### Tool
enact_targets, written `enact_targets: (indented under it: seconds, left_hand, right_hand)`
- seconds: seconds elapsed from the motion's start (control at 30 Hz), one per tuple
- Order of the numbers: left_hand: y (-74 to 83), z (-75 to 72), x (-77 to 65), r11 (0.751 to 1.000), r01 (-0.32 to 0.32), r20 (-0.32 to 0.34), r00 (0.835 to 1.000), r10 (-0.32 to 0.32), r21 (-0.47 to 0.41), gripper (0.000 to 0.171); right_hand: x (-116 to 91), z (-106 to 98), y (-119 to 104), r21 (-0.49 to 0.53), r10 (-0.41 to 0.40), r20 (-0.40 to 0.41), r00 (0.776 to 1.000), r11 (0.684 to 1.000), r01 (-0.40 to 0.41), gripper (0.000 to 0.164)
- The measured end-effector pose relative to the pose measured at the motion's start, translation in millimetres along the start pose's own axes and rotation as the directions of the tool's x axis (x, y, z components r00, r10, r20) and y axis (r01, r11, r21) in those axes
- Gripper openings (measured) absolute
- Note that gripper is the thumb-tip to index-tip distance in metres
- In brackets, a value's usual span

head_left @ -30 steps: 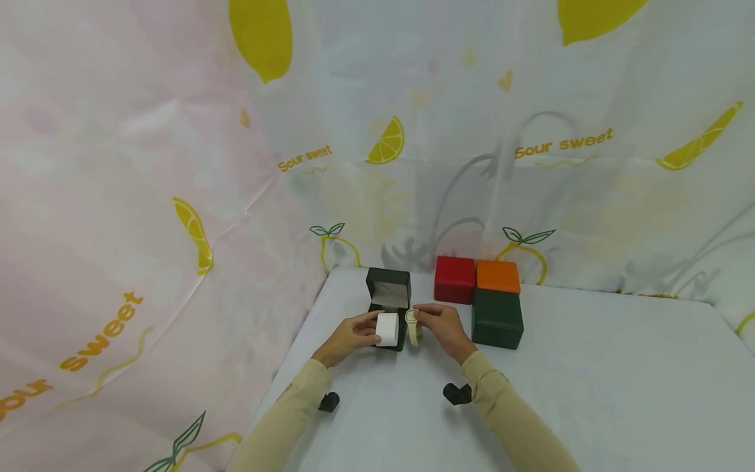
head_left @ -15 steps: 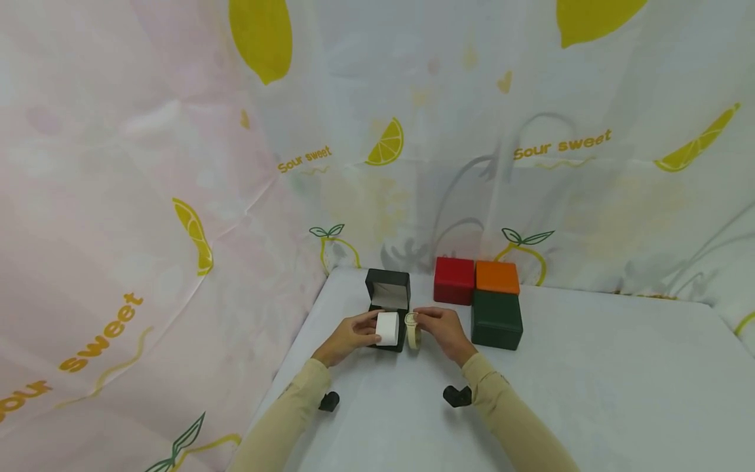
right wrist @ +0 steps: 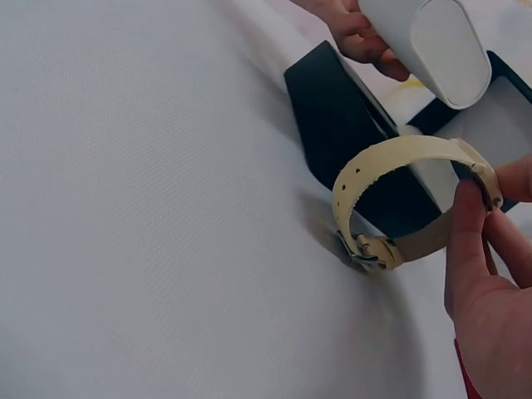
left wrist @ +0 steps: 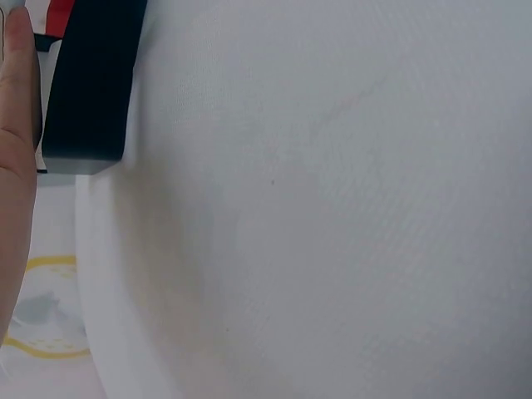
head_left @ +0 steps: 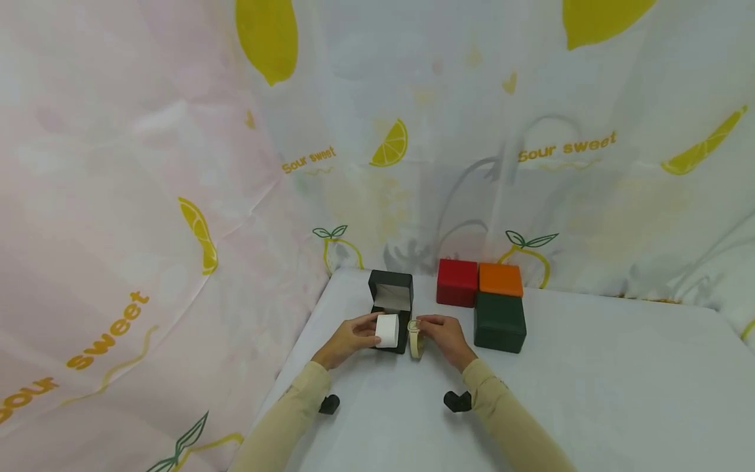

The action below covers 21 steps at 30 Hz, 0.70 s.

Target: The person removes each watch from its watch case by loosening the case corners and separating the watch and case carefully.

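My left hand (head_left: 345, 342) grips a white watch pillow (head_left: 387, 330) between thumb and fingers, above an opened dark watch box (head_left: 392, 288) whose lid stands up at the back. Just right of the box, my right hand (head_left: 447, 337) pinches a cream-strapped wristwatch (head_left: 415, 342) by its case. In the right wrist view the watch strap (right wrist: 399, 150) is buckled into a loop with nothing inside it, and the pillow's flat oval end (right wrist: 451, 51) faces the camera. The left wrist view shows only part of the left hand (left wrist: 15, 158) beside the box's dark wall (left wrist: 93, 83).
A red box (head_left: 457, 283), an orange box (head_left: 501, 280) and a dark green box (head_left: 499, 322) stand closed in a group to the right of the hands. A white cloth (head_left: 613, 380) covers the table. Lemon-print curtain (head_left: 466, 151) hangs behind and at left.
My right hand with the watch has come slightly lower and nearer to me. The left hand still holds the pillow over the box. The head view has shifted a little.
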<state>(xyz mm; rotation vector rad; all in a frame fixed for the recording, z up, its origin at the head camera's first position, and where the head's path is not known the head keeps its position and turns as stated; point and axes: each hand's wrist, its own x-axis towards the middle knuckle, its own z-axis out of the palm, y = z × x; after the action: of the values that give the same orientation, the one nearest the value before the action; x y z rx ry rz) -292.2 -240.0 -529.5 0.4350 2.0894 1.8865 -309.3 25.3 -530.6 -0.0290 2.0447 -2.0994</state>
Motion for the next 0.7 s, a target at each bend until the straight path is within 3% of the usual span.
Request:
enact_targets:
  seconds: [0.3, 0.7]
  left_hand:
    - [-3.9, 0.2, -3.1, 1.000, -0.009, 0.019, 1.000, 0.009, -0.023, 0.072]
    - [-1.8, 2.5, -0.1, 0.999, 0.024, -0.001, 1.000, -0.024, -0.040, 0.070]
  right_hand:
    - [0.4, 0.8, 10.1, 0.002, 0.010, -0.014, 1.000, 1.000, -0.010, 0.026]
    - [8.4, -2.5, 12.1, 0.002, 0.028, -0.028, 0.999, 1.000, -0.028, 0.027]
